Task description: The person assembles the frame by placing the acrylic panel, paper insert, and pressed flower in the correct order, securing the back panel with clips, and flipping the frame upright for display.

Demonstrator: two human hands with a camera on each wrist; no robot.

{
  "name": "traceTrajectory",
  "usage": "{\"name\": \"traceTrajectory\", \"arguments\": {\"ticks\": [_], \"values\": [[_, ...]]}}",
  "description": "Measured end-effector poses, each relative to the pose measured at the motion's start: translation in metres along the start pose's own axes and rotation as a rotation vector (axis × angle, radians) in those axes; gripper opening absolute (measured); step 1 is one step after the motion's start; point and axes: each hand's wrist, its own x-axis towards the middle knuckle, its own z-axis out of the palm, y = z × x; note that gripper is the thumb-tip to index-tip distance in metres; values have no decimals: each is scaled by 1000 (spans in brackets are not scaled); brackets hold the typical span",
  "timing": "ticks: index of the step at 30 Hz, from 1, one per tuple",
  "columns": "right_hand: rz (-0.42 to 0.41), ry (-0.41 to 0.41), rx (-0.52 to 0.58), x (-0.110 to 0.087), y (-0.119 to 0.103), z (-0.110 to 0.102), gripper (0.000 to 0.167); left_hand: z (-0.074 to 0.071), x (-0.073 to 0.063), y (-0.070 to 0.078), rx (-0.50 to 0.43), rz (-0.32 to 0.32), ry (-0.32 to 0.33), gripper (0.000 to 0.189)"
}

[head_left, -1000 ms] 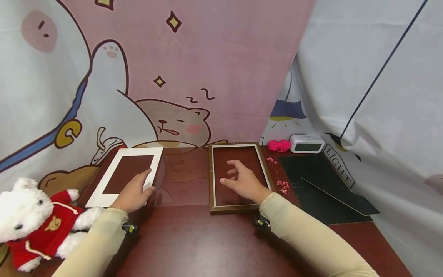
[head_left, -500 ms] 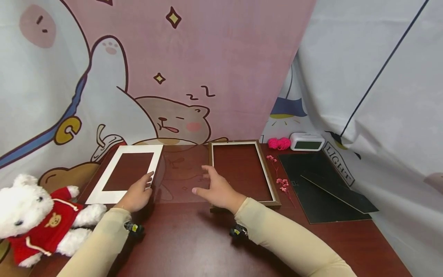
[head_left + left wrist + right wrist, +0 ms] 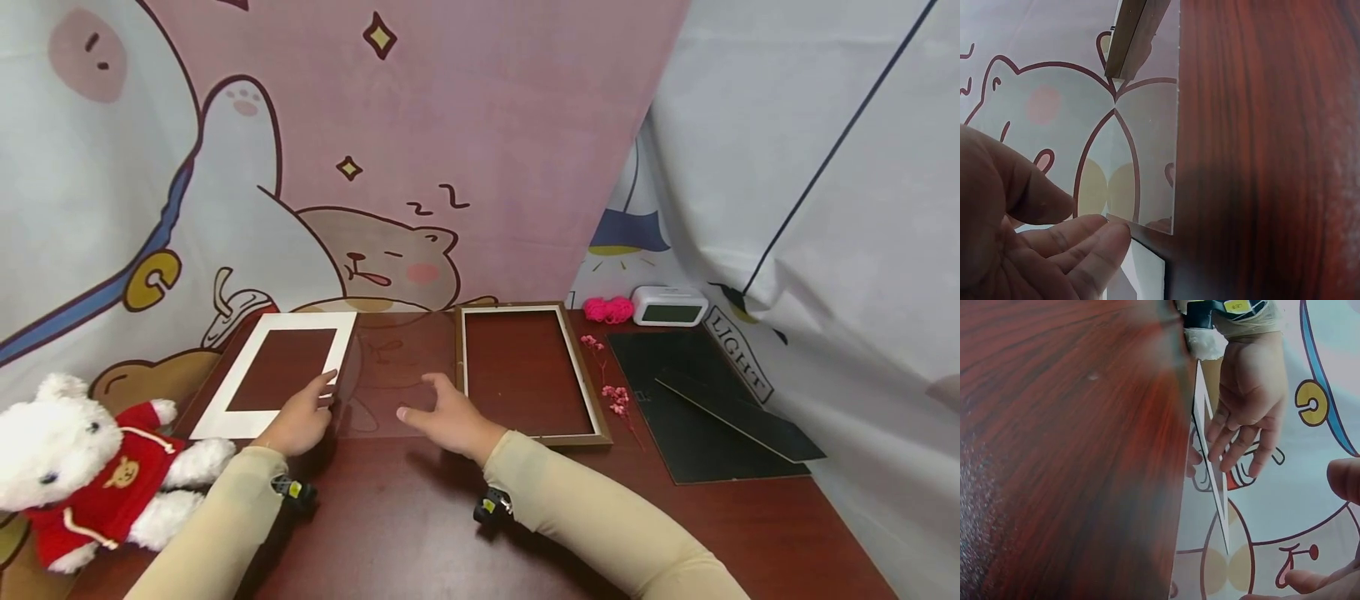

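Note:
A clear sheet (image 3: 386,379) that mirrors the wall print lies on the table between a white picture mat (image 3: 232,424) and an empty wooden picture frame (image 3: 573,439). My left hand (image 3: 300,418) is over the mat's right border, at the sheet's left side. In the left wrist view, its fingertips (image 3: 1113,237) come right to a corner of the sheet, thumb apart from them. My right hand (image 3: 453,419) hovers over the sheet's right part beside the frame, fingers spread and holding nothing. The right wrist view shows only some of its fingertips (image 3: 1310,581).
Two black boards (image 3: 645,367) overlap at the right, one tilted on the other. Pink flower sprigs (image 3: 617,398) lie beside the frame. Pink yarn (image 3: 608,310) and a white digital clock (image 3: 670,307) stand behind. A plush bear (image 3: 75,467) sits at the left. A printed curtain (image 3: 510,167) closes the back.
My right hand has moved left from over the frame to over the clear sheet. My left hand has drawn slightly back along the mat's right border, its fingers lower now.

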Motion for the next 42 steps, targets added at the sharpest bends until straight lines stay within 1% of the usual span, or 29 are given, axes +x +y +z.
{"name": "traceTrajectory", "arguments": {"ticks": [3,8,10,13,17,20,24,28,31,35,42], "values": [[10,8,5,2,1,2,81,0,1,2,-5,-2,4,70],[25,2,5,3,2,3,79,-1,2,6,-9,-36,-11,69],[29,-1,18,3,2,4,78,-1,3,8,-17,-39,-20,69],[31,-9,56,3,2,2,78,-3,6,9,-31,-48,-17,68],[33,-21,99,3,1,0,77,-5,13,10,-129,-103,-6,67],[39,-23,108,3,2,-1,76,-8,16,9,-251,-157,7,66],[41,-22,109,3,2,-1,75,-11,18,4,-375,-202,20,60],[44,-20,112,2,1,-1,75,-13,19,-3,-466,-243,22,59],[49,-20,110,2,1,-2,75,-14,20,-5,-481,-244,29,59],[53,-20,107,2,0,-3,75,-13,19,-3,-485,-223,41,58],[63,-21,110,3,1,-3,76,-5,16,5,-599,-212,54,58]]}}
